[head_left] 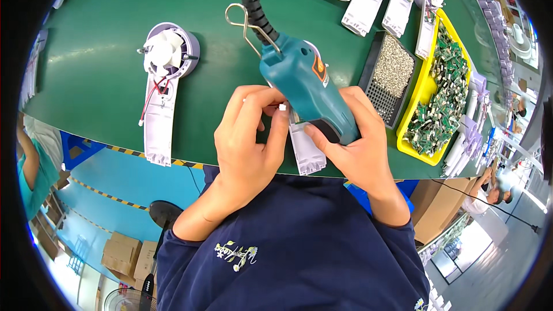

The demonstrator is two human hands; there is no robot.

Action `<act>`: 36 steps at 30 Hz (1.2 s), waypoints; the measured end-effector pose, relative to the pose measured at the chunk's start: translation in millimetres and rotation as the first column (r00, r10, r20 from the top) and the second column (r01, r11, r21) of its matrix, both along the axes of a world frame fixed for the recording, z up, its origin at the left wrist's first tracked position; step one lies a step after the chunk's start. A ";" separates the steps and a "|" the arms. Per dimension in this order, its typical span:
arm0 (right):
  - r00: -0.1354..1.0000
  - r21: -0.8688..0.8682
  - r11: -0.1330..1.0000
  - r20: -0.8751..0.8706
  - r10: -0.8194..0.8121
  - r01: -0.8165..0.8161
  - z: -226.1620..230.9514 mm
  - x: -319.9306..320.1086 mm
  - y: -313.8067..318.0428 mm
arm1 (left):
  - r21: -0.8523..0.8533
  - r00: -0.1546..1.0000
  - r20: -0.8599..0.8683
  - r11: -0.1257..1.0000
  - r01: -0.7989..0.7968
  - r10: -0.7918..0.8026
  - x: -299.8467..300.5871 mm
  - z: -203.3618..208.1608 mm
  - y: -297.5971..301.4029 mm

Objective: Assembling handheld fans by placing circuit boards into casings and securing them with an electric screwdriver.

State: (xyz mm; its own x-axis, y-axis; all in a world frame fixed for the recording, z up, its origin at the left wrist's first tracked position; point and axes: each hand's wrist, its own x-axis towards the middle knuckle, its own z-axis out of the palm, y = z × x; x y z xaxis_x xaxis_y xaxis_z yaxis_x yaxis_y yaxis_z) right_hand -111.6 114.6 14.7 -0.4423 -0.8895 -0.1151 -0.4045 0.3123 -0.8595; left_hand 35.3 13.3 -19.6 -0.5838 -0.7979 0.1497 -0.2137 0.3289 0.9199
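Rounded, smooth-cased teal power tool slants between curled hands.

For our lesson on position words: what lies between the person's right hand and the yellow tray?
In the head view, a black tray, partly filled with small metal pieces, lies between the right hand and the yellow tray.

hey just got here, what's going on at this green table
A person is working with both hands. The right hand holds a teal handheld power tool with a black cable; its tip is hidden. The left hand seems to pinch a small white plastic piece. Between the hands, a pale plastic housing lies partly covered. To the left lies a lavender fan unit with white blades, and to the right, a yellow plastic tray of green circuit boards.
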 end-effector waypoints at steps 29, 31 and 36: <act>0.882 0.167 0.928 0.296 -0.368 0.332 -8.0 22.5 -10.6 | 0.246 0.995 0.040 0.966 0.081 -0.093 -3.4 13.8 -13.3; 0.873 0.166 0.925 0.310 -0.377 0.341 -9.0 23.2 -10.4 | 0.282 0.994 0.046 0.956 0.084 -0.101 -4.4 16.6 -13.8; 0.877 0.138 0.932 0.313 -0.363 0.337 -10.5 23.5 -11.5 | 0.323 0.991 0.077 0.943 0.078 -0.109 -3.3 20.9 -13.4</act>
State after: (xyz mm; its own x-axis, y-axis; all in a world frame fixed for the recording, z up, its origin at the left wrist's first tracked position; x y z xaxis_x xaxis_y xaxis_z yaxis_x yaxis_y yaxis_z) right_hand -88.1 103.1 4.2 -0.6480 -0.6662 -0.3690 0.0441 0.4510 -0.8915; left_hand 32.0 -0.1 1.3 -0.6571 -0.7362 -0.1616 -0.2855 0.0447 0.9573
